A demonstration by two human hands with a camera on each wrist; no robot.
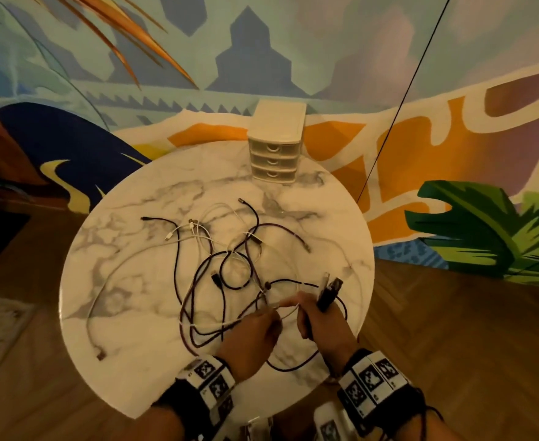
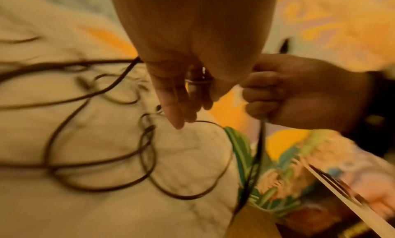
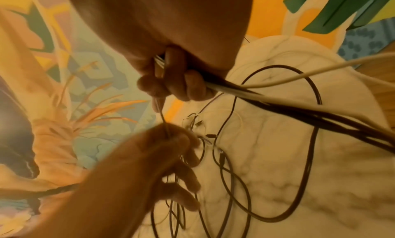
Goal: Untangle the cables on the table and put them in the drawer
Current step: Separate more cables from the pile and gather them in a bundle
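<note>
step in hand: untangling, early stage. the tangle of cables (image 1: 226,259), dark and white strands crossing, lies on the round marble worktop (image 1: 118,249), mostly at its centre and near side. the right hand (image 1: 320,326) is closed round a gathered bundle of cable ends (image 1: 328,291), plugs standing up out of the fist. the left hand (image 1: 252,337) pinches a thin pale cable (image 1: 285,308) between thumb and forefinger, the remaining fingers loosely spread; that strand runs taut between the two hands. the small three-drawer unit (image 1: 276,148) stands at the far edge of the worktop, all drawers closed. judgement: no cable is stowed yet. the next move calls for drawing the pinched strand clear of the crossing loops without tightening them, then opening a drawer.
</note>
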